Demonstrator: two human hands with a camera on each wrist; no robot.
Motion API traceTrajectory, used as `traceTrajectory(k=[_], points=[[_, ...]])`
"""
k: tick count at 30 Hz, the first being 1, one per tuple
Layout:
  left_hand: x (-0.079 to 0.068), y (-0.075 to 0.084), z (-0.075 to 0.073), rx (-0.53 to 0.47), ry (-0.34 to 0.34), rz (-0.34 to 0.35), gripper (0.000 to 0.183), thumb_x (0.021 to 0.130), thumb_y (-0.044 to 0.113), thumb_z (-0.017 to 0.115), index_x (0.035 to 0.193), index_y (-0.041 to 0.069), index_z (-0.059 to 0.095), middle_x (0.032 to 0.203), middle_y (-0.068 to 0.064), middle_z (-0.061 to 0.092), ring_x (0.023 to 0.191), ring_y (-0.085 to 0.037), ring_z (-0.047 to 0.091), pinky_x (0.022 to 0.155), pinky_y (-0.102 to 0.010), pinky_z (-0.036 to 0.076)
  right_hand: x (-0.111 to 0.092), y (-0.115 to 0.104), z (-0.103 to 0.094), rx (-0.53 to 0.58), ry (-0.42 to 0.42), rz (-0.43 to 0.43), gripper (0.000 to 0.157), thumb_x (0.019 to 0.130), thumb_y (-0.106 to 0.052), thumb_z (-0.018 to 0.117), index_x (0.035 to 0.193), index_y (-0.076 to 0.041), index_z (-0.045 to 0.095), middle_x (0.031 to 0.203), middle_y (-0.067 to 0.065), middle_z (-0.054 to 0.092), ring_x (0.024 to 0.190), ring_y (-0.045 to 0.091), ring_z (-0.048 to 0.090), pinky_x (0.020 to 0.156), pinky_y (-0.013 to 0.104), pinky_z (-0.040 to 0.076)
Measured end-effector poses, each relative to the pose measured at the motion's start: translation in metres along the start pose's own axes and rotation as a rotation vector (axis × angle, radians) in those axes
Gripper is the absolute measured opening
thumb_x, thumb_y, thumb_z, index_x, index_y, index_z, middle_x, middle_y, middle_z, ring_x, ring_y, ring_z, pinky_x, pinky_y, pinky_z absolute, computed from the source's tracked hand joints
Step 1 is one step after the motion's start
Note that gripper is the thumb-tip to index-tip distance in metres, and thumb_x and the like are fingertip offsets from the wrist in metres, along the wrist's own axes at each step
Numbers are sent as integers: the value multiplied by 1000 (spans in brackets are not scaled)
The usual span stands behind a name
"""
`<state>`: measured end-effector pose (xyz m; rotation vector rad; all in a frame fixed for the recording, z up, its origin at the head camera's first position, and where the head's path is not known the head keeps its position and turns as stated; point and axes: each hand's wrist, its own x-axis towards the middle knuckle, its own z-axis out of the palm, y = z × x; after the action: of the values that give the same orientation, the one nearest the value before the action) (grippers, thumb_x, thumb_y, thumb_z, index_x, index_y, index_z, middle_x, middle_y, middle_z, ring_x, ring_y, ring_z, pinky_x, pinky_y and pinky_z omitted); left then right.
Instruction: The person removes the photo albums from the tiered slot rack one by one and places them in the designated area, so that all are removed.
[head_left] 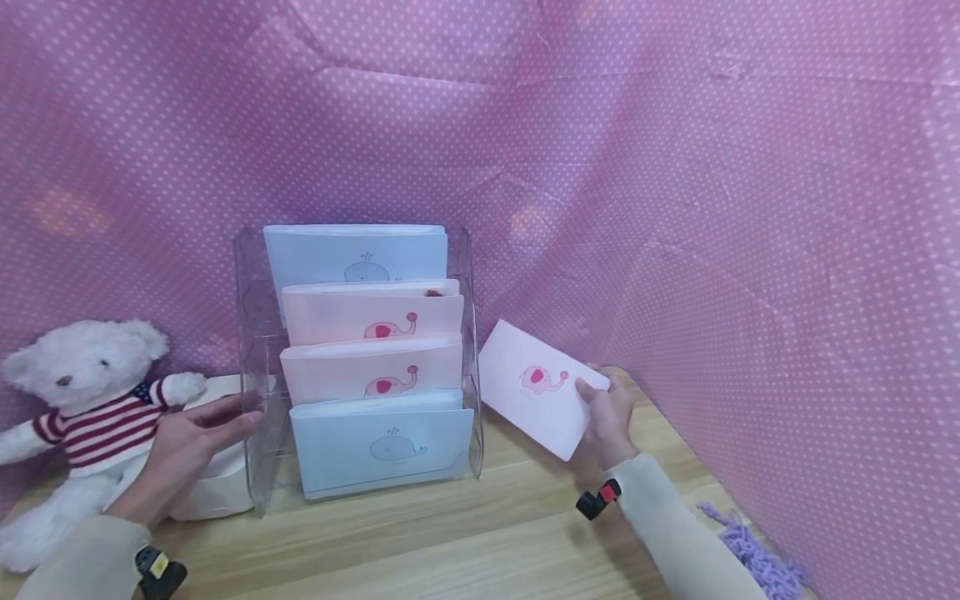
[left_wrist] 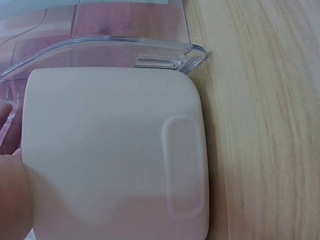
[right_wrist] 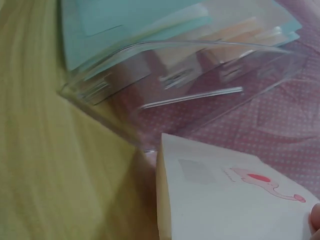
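Note:
A clear plastic tiered rack [head_left: 258,467] stands on the wooden table, holding pale blue and pink booklets with whale and elephant drawings. The front blue booklet [head_left: 337,454] sits lowest; a pink one [head_left: 330,375] is a tier behind. My right hand [head_left: 611,417] grips a pale pink elephant booklet [head_left: 510,367] by its right edge, thumb on the cover, tilted beside the rack's right side. Its thick page edge [right_wrist: 164,200] shows in the right wrist view. My left hand [head_left: 198,442] reaches over a white container [left_wrist: 110,150], extended fingers touching the rack's left side panel.
A white teddy bear [head_left: 105,425] in a striped sweater sits at the left, close to my left forearm. Purple fluffy strands [head_left: 757,554] lie at the lower right. A pink dotted cloth [head_left: 675,208] hangs behind and to the right of the table [head_left: 420,550].

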<state>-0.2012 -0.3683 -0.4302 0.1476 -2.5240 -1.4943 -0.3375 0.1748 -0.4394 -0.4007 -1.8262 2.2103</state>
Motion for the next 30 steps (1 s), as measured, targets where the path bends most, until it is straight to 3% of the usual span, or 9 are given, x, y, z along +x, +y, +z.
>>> traceTrajectory(k=[4,7,14,19,23,30], points=[[0,1,1,-5,2,-6,65,94,40,73,144,4,55,106,42,61,96,26,54,79,-1,49,-1,12,-2,-74,-19,49,46,98,-4,62,143,-2,53,142,15,58,117,17,60,82,11,55],[0,2,1,-3,1,-13,65,93,41,73,145,5,55,106,42,61,95,26,54,79,-1,49,-2,16,-7,-152,-40,58,45,101,-11,58,146,-4,50,147,17,54,123,24,57,87,15,54],[0,3,-1,11,2,-25,66,93,42,73,145,6,55,105,43,60,95,27,52,77,-1,49,-3,20,-22,-552,-141,-121,39,95,-11,61,134,-8,62,139,16,63,127,32,59,110,42,50],[1,3,1,5,1,-27,66,93,42,74,145,6,55,105,42,61,95,28,52,78,-1,48,-9,26,-29,-746,-177,-276,40,88,-13,69,128,-8,70,128,14,71,125,34,64,105,49,55],[0,3,1,-6,5,-17,64,93,41,74,144,6,56,105,43,61,95,28,52,78,-1,49,-16,28,-29,-801,-205,-317,40,88,-16,72,126,-6,71,125,15,72,124,35,65,105,50,55],[-1,2,1,-11,10,-9,64,93,39,74,144,4,56,104,43,61,96,28,53,79,0,48,-27,41,-25,-800,-274,-187,41,91,-19,72,129,-4,69,128,16,70,127,34,63,106,47,54]])
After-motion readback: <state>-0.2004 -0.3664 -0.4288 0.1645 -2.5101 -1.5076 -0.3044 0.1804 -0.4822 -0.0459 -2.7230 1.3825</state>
